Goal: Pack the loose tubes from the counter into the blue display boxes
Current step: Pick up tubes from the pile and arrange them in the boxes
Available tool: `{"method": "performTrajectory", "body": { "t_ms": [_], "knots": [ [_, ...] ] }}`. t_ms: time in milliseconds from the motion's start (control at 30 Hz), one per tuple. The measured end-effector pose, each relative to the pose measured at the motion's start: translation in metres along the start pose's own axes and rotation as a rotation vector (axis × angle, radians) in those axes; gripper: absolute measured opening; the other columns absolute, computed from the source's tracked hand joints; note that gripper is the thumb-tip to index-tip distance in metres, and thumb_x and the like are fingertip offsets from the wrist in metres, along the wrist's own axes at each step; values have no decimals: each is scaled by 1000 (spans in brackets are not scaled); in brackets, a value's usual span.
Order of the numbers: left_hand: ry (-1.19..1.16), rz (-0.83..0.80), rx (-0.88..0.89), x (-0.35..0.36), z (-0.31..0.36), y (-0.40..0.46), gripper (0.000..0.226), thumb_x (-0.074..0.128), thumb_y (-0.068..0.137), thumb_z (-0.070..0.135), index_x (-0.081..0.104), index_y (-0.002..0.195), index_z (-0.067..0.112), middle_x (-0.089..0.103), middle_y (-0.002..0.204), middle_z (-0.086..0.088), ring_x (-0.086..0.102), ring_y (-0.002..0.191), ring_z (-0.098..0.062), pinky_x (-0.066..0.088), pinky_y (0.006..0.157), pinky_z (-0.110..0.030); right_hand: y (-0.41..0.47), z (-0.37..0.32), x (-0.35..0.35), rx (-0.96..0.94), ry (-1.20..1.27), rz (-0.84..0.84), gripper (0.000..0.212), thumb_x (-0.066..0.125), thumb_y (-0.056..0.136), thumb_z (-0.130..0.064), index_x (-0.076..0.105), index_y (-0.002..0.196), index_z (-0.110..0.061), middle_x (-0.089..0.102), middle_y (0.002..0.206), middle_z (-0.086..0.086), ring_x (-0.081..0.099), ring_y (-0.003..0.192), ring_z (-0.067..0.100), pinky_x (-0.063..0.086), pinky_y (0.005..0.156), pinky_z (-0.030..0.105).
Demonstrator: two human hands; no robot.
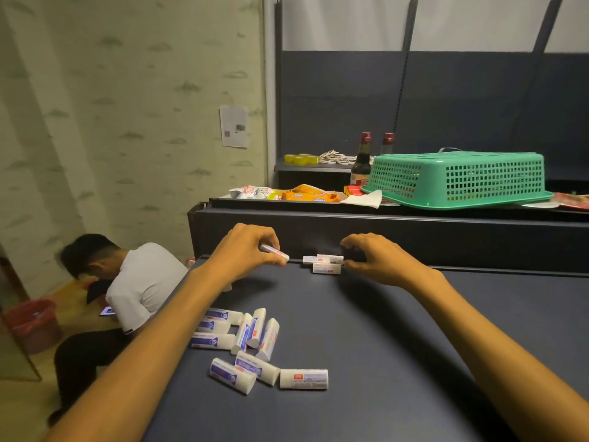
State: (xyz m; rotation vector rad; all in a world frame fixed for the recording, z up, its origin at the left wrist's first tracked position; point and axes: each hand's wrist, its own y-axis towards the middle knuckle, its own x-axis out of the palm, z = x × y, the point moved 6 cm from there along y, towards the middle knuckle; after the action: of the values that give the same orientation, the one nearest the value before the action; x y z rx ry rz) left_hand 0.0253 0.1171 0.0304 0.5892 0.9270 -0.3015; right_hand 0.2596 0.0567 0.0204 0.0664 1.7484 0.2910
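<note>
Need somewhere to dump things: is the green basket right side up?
No, upside down. The green basket rests rim-down on the shelf, its base facing up.

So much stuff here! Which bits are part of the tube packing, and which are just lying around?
Part of the job:
- tube in the left hand
- small stack of tubes by the right hand
- loose pile of tubes on the counter

Just lying about:
- green basket, upside down
- sauce bottles
- snack packets
- tape rolls

No blue display box is in view.

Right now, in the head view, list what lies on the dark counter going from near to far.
Lone tube lying crosswise → cluster of loose tubes → small tubes at the back edge, beside the right hand; level with them, the left hand pinches one tube.
</note>
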Motion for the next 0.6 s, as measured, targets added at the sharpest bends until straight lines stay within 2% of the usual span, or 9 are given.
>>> {"method": "performTrajectory", "body": {
  "t_ms": [100, 200, 333, 400, 500, 600],
  "knots": [
    [-17, -9, 8, 2, 3, 1, 24, 77, 76, 41, 68, 92, 27, 68, 93, 7, 63, 88, -10, 52, 77, -27, 6, -1, 6, -29, -7, -26, 39, 64, 90, -38, 56, 125, -23, 60, 118, -3, 54, 100, 13, 45, 79, 26],
    [-56, -24, 50, 4, 10, 2, 22, 69, 86, 35, 71, 105, 25, 70, 103, 7, 61, 92, -5, 51, 86, -26, 12, -5, 16, -55, -2, -76, 32, 64, 90, -38, 59, 118, -24, 60, 112, -3, 53, 93, 10, 43, 74, 23],
    [-67, -59, 58, 6, 14, 0, 30, 58, 95, 28, 65, 123, 21, 65, 109, 8, 54, 87, 3, 43, 81, -10, 18, -9, 26, -54, 40, -123, 30, 61, 92, -38, 61, 118, -23, 62, 114, -2, 57, 94, 12, 52, 79, 29],
    [-81, -77, 38, 7, 13, 0, 32, 53, 98, 26, 60, 128, 21, 67, 113, 5, 56, 93, 1, 45, 87, -16, 20, -9, 31, -40, 40, -140, 28, 62, 92, -36, 61, 116, -22, 63, 114, 0, 59, 94, 15, 54, 81, 34],
    [-119, -94, -7, 8, 10, 0, 36, 52, 98, 22, 55, 134, 19, 67, 119, -1, 60, 108, -10, 46, 95, -26, 22, -7, 35, -9, 55, -152, 24, 64, 91, -33, 59, 109, -18, 62, 113, 3, 59, 92, 17, 52, 78, 30],
    [-163, -93, -27, 8, 7, -1, 38, 57, 95, 19, 56, 133, 21, 66, 121, -3, 63, 109, -15, 50, 98, -35, 21, -7, 37, 8, 101, -172, 24, 64, 92, -31, 56, 111, -18, 62, 114, 4, 58, 93, 17, 51, 79, 28]
  ]
}}
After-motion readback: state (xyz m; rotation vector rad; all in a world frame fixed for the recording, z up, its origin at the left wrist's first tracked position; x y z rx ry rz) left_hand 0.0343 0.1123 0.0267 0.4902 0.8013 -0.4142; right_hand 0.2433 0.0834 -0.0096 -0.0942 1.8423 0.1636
